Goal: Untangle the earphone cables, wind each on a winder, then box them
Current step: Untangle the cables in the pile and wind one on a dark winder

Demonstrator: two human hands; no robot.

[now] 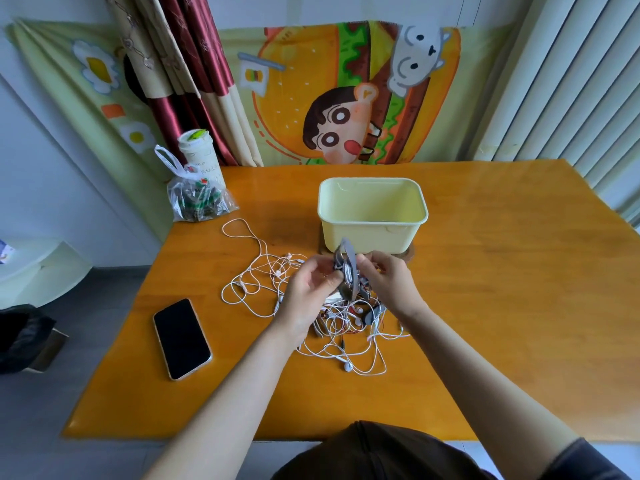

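Note:
A tangle of white earphone cables (270, 282) lies spread on the orange table (485, 289), with earbuds at its near edge. Above the tangle both my hands hold a bundle of grey strap-like winders (347, 268). My left hand (308, 292) grips the bundle from the left with thumb and curled fingers. My right hand (388, 278) pinches it from the right. More grey winders and red-tinted wires lie under my hands, partly hidden. A pale yellow box (372, 216) stands open just behind my hands, nothing visible inside.
A black phone (181, 339) lies face up at the left of the table. A knotted clear plastic bag (195, 199) and a white cup (199, 147) stand at the back left corner. A round brown coaster (408, 254) sits under the box.

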